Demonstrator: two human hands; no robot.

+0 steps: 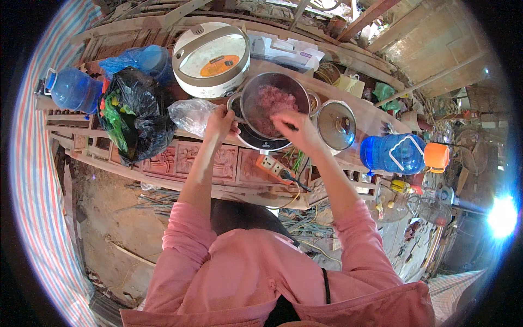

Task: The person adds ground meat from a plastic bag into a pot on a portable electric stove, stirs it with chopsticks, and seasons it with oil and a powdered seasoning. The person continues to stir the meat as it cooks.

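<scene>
A deep metal pot (250, 94) stands on a black hot plate (265, 144). Pink, minced-looking meat (276, 101) lies inside it. My left hand (220, 123) is closed at the pot's left handle, next to a crumpled clear plastic bag (190, 115). Over the pot's right rim, my right hand (298, 129) reaches in with its fingers closed. A bit of dark handle shows at those fingers, but the working end of the utensil cannot be made out. Right of the pot rests a glass lid (336, 125) with a metal rim.
Behind stands a white rice cooker (210, 59). Black and green plastic bags (143, 114) and a blue water jug (76, 91) sit left. Another blue jug (393, 153) lies right. An orange power strip (274, 168) with a plugged cord is at the bench's front edge.
</scene>
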